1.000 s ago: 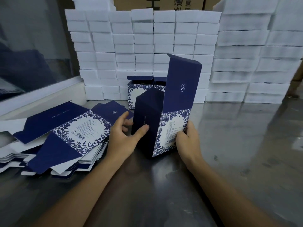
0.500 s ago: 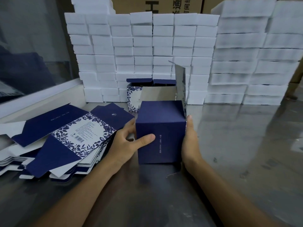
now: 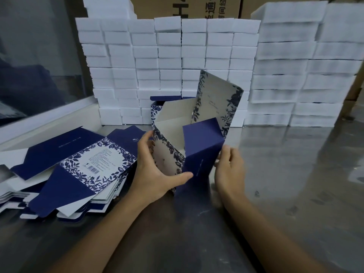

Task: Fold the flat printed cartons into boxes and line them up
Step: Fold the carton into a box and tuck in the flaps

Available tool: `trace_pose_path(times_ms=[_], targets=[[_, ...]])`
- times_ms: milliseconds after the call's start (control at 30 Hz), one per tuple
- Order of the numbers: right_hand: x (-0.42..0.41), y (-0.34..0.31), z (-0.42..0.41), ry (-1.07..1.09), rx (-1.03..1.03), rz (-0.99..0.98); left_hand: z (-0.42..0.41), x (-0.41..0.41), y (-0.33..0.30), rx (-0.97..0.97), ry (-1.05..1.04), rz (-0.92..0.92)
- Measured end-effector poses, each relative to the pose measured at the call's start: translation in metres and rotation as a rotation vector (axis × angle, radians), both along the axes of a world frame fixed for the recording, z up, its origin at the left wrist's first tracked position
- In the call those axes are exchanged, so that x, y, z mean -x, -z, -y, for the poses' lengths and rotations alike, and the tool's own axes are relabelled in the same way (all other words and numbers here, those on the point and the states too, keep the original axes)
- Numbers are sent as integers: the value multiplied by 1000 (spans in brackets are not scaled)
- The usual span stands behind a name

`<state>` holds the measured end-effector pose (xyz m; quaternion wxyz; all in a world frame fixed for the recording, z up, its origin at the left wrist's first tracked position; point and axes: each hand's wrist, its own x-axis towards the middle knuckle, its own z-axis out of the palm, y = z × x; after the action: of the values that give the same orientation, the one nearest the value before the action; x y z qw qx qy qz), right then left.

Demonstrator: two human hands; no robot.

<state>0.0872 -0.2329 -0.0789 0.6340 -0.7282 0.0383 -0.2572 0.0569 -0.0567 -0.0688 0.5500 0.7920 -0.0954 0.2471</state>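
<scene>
A half-formed navy and floral carton (image 3: 199, 152) stands tilted on the steel table, its white inside showing and a printed flap raised behind. My left hand (image 3: 157, 172) grips its left floral side, thumb across the lower front edge. My right hand (image 3: 229, 170) holds its right navy side with curled fingers. A pile of flat printed cartons (image 3: 78, 166) lies to the left. One folded box (image 3: 157, 109) stands behind, partly hidden by the carton I hold.
Stacks of white foam blocks (image 3: 169, 62) wall off the back of the table, with taller stacks (image 3: 307, 75) at the right. A glass partition with a white ledge (image 3: 45, 119) runs along the left. The steel table surface (image 3: 295, 174) stretches to the right.
The carton has been turned and tipped in my hands: its navy face swung to the right, the open white inside now faces me and a floral flap stands up.
</scene>
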Motion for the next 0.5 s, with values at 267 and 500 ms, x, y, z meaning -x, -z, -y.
trace_pose_path(times_ms=[267,500], targets=[[10,-7,-8,-292,-67,75,-1,-1,1,-341,-325,243],[24,-9,-21,-623,67,-61,-5,-2,0,-519,-409,347]])
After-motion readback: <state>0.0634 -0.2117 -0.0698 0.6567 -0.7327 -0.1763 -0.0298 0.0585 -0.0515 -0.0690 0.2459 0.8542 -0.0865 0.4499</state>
